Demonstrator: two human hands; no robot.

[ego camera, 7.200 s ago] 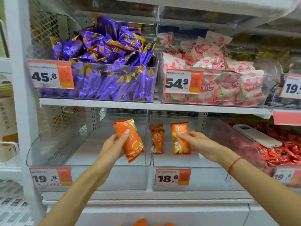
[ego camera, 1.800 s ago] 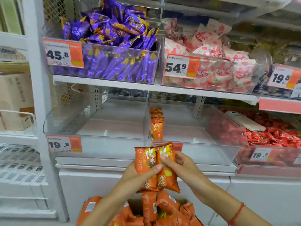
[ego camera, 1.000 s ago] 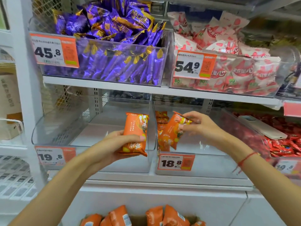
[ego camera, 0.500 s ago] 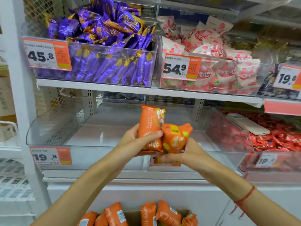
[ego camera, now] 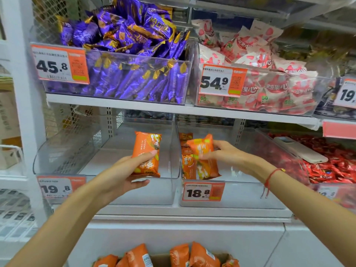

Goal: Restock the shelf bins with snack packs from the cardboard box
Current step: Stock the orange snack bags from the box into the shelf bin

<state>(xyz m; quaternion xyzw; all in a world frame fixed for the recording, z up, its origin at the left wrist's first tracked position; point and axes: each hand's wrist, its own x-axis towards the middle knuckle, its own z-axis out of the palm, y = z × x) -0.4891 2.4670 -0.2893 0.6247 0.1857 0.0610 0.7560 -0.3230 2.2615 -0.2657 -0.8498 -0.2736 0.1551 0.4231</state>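
My left hand (ego camera: 123, 174) grips an orange snack pack (ego camera: 147, 149) upright in front of the clear bin tagged 19.8 (ego camera: 107, 191). My right hand (ego camera: 227, 155) pinches a second orange pack (ego camera: 201, 146), tilted, inside the clear bin tagged 18.8 (ego camera: 248, 195). That pack hangs over a row of orange packs (ego camera: 189, 166) standing along the bin's left wall. At the bottom edge the cardboard box (ego camera: 163, 258) shows several more orange packs.
The upper shelf carries a bin of purple packs (ego camera: 123, 74) and a bin of white-and-red packs (ego camera: 260, 87). To the right a bin of red packs (ego camera: 331, 166) has a white handheld device (ego camera: 300, 149) lying on top. A white upright post (ego camera: 25, 105) stands at the left.
Both hands have parted from in front of the bins. The right hand moved its pack into the 18.8 bin; the left hand shifted left with its pack toward the 19.8 bin.
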